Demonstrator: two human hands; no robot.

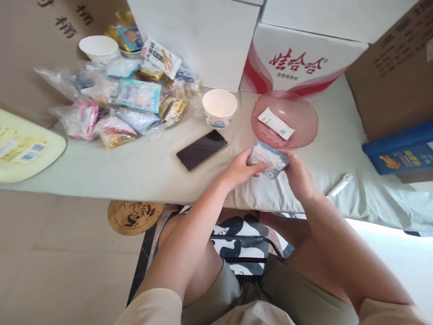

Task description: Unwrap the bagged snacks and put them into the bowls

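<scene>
A small blue-edged plastic packet [268, 160] with whitish contents is held between both hands, just in front of the pink bowl. My left hand [244, 166] grips its left side, thumb lying across the front. On the packet's right edge, my right hand [299, 174] closes with its fingertips; some fingers are hidden behind it. The pink translucent bowl [311, 128] has a scalloped rim and contains a white sachet [275, 123]. To the left of the bowl stands a white paper cup [219, 108], and a dark smartphone [202, 150] lies in front of that cup.
At the left are several wrapped snack packets [138, 95], another paper cup [98, 47] and a pale yellow bottle [27, 146]. White and red boxes [301, 58] line the back. A blue package [399, 151] and a white tube-like object [340, 186] lie right.
</scene>
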